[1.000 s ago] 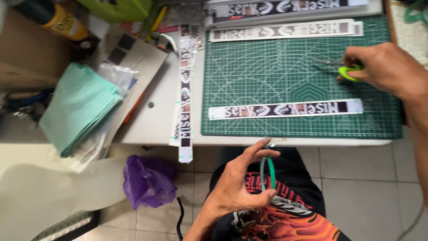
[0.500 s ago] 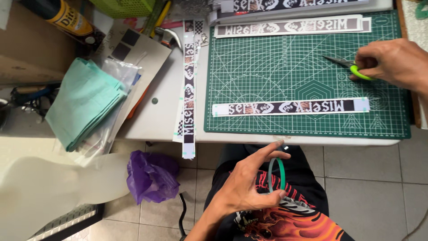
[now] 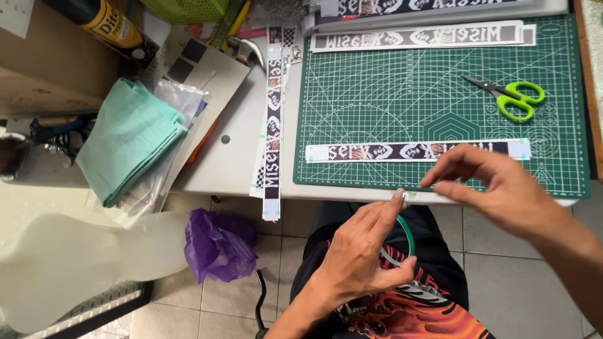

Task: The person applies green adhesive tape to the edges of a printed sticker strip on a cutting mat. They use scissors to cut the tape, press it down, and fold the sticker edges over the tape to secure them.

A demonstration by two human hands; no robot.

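My left hand holds a green ring of tape over my lap, below the table's front edge. My right hand hovers just to the right of it, thumb and forefinger pinched close together near the tape's loose end; whether they grip anything I cannot tell. A printed black-and-white paper strip lies flat on the green cutting mat, partly hidden by my right fingers. Green-handled scissors rest on the mat, apart from both hands.
Another printed strip hangs over the white table's edge. More strips lie at the mat's top. Folded teal cloth in a plastic bag, a purple bag on the tiled floor, and a spray can are to the left.
My right hand let go of the scissors on the mat and came down to the table's front edge beside my left hand. The left hand kept hold of the tape ring.
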